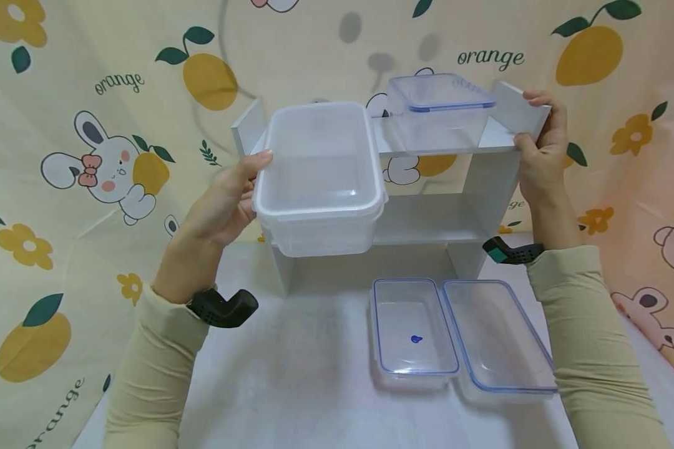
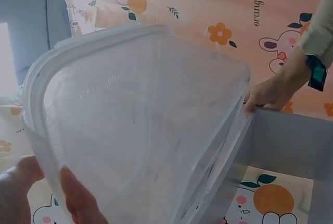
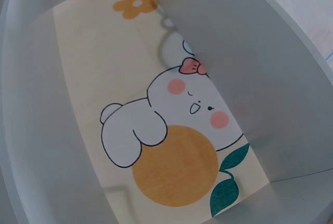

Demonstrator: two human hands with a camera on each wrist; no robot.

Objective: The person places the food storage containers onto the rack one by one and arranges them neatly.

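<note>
My left hand [image 1: 216,202] grips a clear plastic food container [image 1: 320,168] with a frosted white lid by its left side, thumb near the lid's edge. In the head view it overlaps the top of a white shelf unit [image 1: 427,218]. The left wrist view shows the same container [image 2: 140,109] large and tilted. My right hand [image 1: 547,146] holds the raised right side panel of the shelf's top, thumb in front and fingers over its edge. A clear container with a blue-edged lid [image 1: 440,118] stands on the top board beside that panel.
Two more clear containers stand side by side on the white table [image 1: 269,374] in front of the shelf: a narrower blue-edged one [image 1: 412,324] and a wider blue-edged one [image 1: 500,337]. Behind the shelf hangs a patterned cloth [image 1: 314,56]. The right wrist view looks through a shelf compartment [image 3: 270,78].
</note>
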